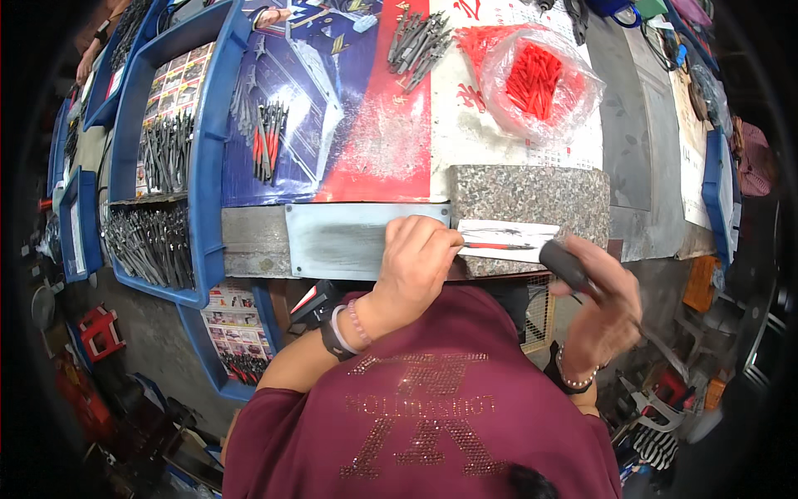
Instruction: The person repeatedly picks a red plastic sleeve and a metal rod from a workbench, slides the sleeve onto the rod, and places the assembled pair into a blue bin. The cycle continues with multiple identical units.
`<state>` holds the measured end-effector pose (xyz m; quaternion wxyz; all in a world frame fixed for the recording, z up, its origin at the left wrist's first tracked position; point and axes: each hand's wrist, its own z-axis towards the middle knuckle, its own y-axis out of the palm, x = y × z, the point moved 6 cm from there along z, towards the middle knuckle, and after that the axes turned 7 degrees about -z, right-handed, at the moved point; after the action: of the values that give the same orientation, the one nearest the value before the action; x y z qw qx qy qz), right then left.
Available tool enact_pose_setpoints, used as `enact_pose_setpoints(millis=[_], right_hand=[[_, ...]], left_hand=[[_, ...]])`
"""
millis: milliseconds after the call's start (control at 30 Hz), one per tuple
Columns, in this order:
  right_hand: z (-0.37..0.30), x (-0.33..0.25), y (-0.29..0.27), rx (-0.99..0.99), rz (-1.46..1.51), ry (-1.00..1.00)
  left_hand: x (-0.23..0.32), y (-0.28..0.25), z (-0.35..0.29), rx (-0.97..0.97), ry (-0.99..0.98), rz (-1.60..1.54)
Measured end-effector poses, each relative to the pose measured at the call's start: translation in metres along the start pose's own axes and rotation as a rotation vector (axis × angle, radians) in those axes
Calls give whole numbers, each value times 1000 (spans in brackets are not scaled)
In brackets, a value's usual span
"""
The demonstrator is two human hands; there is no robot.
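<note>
- Left hand (413, 264): fingertips pinch the left end of a slim red-and-black piece (503, 246).
- Piece runs rightward from them, long axis left-right — over white sheet (542, 235) on granite block (532, 190). Left hand nearer.
- Right hand (607, 303), blurred, curls round dark tool (567, 264) — its tip just beside the piece's right end.

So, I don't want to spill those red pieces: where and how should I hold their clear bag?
Probably bunch the loose right edge of the clear bag, coming from the right and above. Its mouth is open, thin plastic spreads beyond the red pieces on that side, and the stone block sits close on the near side.
</note>
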<state>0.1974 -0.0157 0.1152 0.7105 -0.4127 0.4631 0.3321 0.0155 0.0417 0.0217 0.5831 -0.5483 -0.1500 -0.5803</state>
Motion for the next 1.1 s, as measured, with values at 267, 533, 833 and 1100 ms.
enact_pose_setpoints(millis=[267, 533, 833, 1100], right_hand=[[-9, 50, 31, -408, -295, 110], [-6, 36, 5, -196, -150, 135], [-4, -5, 30, -205, -148, -189], [0, 20, 60, -448, -278, -38]], left_hand=[[3, -1, 4, -25, 11, 42], [1, 1, 1, -17, 19, 29], [3, -1, 0, 4, 3, 47], [3, -2, 3, -1, 3, 49]])
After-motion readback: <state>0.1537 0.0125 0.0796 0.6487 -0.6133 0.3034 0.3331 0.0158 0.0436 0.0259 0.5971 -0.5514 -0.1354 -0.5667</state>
